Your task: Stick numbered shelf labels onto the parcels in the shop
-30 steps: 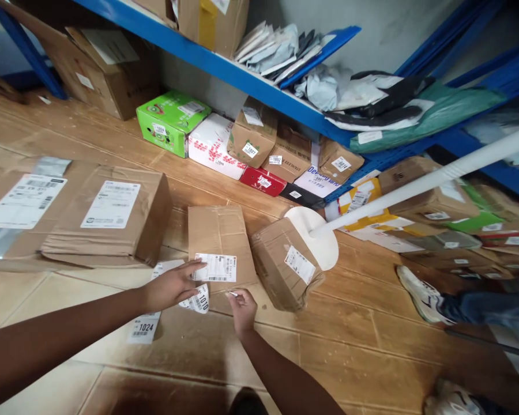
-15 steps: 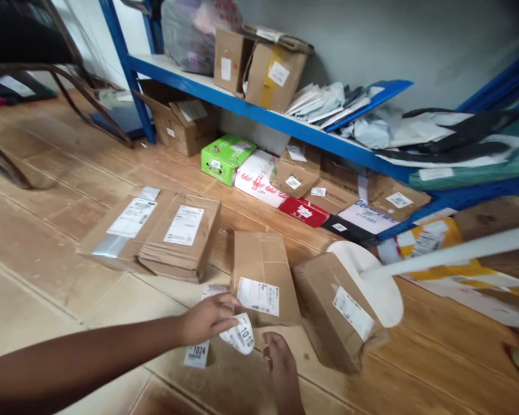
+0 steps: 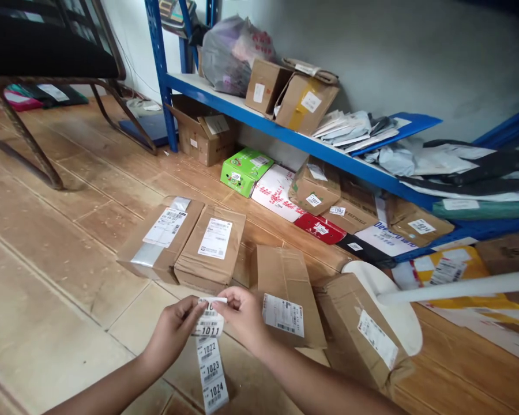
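both hands (image 3: 207, 328) pinching paper label strip (image 3: 210, 363)

White numbered label strip (image 3: 210, 357) hangs vertically, top end pinched.

A second ago the left hand (image 3: 173, 334) rested flat on the label of the cardboard parcel (image 3: 288, 291) on the floor, and the right hand (image 3: 242, 314) pinched a small bit of paper just below it. Now both hands are lifted off the floor and meet in front of the parcel, pinching the top of the numbered label strip (image 3: 210, 357). The strip, crumpled on the tiles before, now hangs straight down, showing 1011 to 1024.
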Motion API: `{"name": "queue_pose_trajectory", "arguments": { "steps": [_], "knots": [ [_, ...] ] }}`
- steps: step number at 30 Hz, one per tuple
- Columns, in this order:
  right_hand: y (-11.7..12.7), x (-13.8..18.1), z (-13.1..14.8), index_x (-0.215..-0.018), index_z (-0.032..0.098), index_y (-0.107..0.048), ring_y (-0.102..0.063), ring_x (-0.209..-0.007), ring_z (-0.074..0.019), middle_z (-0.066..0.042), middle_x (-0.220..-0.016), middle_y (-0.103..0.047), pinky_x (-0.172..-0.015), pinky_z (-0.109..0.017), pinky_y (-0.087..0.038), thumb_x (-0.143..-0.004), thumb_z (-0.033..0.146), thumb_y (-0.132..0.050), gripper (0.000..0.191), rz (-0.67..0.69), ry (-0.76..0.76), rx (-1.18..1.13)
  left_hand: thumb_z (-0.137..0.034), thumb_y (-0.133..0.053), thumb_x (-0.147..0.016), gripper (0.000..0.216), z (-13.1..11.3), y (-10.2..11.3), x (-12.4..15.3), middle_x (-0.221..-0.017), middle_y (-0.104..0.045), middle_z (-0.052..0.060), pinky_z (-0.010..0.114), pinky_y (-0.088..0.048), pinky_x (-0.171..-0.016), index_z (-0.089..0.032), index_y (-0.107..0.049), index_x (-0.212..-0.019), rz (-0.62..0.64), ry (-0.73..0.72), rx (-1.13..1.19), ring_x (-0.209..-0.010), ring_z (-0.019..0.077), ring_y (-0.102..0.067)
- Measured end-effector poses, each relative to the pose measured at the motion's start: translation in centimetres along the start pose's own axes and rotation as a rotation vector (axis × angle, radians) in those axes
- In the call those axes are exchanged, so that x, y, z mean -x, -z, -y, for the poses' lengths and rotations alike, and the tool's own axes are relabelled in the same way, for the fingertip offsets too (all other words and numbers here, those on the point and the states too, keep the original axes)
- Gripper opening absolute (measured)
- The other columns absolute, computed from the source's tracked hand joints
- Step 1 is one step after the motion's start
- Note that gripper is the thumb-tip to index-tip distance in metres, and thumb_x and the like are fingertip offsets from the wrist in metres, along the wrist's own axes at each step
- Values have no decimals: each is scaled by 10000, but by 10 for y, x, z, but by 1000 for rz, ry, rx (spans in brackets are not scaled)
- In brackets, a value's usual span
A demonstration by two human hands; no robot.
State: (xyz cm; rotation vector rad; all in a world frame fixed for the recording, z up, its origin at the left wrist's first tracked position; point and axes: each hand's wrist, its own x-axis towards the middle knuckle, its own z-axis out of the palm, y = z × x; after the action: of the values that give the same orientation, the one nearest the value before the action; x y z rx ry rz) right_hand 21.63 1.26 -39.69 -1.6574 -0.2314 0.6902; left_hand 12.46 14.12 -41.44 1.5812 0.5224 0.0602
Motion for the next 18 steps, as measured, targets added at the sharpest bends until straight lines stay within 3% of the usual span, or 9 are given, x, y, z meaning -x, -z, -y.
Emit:
{"name": "queue_pose_trajectory", "arguments": {
  "steps": [4, 7, 9, 12, 14, 16, 18],
  "knots": [
    [-37, -13, -36, -749, 171, -667, -474, -530, -120, 5, -610, -596, -505, -236, -392, -690, 354, -667, 193, -179, 65, 44, -682, -596, -686, 504, 20, 17, -8, -594, -509, -20, 236, -368, -543, -181, -544, -680, -1, 94, 64, -575, 135, -461],
    [-56, -5, -74, -772, 173, -695, -526, -581, -142, -27, -678, -641, -564, -255, -444, -752, 371, -643, 206, -251, 73, 62, -751, -541, -656, 564, 44, 24, -7, -501, -411, -42, 239, -323, -488, -205, -437, -561, -91, 216, -22, -495, 119, -383],
    [-64, 4, -99, -776, 172, -701, -570, -629, -161, -41, -705, -663, -600, -262, -472, -764, 398, -651, 232, -265, 34, -1, -759, -529, -650, 571, 58, 28, -4, -511, -427, -33, 248, -358, -517, -215, -395, -541, -91, 236, -63, -520, 133, -421],
    [-72, 13, -130, -772, 164, -693, -600, -671, -177, -48, -707, -676, -640, -272, -492, -745, 456, -682, 293, -311, -24, -130, -722, -574, -638, 528, 72, 33, 1, -596, -518, -15, 254, -402, -584, -209, -454, -608, 16, 241, -79, -608, 161, -504],
    [-74, 12, -143, -747, 159, -679, -602, -679, -178, -52, -717, -677, -642, -275, -492, -717, 483, -712, 327, -357, -37, -209, -715, -555, -658, 526, 75, 38, 3, -545, -447, -38, 244, -352, -535, -213, -414, -588, 50, 265, -164, -551, 142, -456],
    [-75, 5, -150, -753, 161, -664, -579, -634, -160, -42, -697, -664, -604, -268, -478, -698, 522, -720, 369, -450, -53, -313, -681, -526, -714, 527, 69, 45, 5, -493, -349, -58, 238, -271, -495, -213, -353, -544, 120, 241, -317, -495, 117, -377],
    [-77, -8, -153, -800, 171, -646, -567, -612, -148, -36, -706, -661, -586, -265, -472, -670, 571, -718, 427, -584, -75, -428, -609, -539, -770, 497, 53, 56, 3, -474, -349, -59, 245, -243, -491, -201, -389, -531, 269, 122, -480, -473, 108, -358]
  ]
}}
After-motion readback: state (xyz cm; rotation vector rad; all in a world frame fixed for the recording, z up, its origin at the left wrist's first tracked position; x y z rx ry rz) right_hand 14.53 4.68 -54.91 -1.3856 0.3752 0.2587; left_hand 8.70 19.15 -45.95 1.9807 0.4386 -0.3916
